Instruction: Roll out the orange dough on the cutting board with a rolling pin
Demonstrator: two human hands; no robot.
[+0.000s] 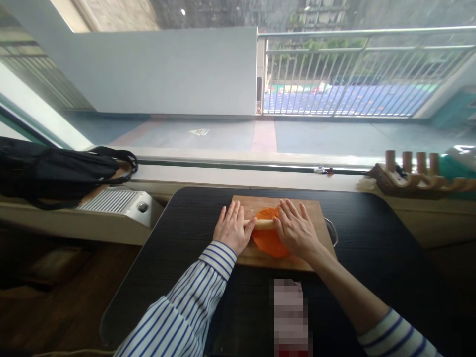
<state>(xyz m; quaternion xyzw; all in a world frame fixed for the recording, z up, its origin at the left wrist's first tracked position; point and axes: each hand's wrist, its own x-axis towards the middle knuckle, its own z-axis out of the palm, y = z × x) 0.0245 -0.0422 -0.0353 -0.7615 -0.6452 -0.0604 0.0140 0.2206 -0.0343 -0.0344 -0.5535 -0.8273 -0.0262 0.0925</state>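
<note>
A pale wooden rolling pin lies across a flat orange sheet of dough on a wooden board. My left hand rests over the pin's left end, fingers stretched forward and the thumb along the pin. Over the right end lies my right hand, its fingers also stretched out and its thumb against the pin. Both palms hide the pin's ends, and the right hand covers part of the dough's right side.
The board sits on a dark table with a metal handle beside its right edge. A black bag lies at the left above a white radiator. A cardboard rack stands on the windowsill. A pixelated patch covers the table's near side.
</note>
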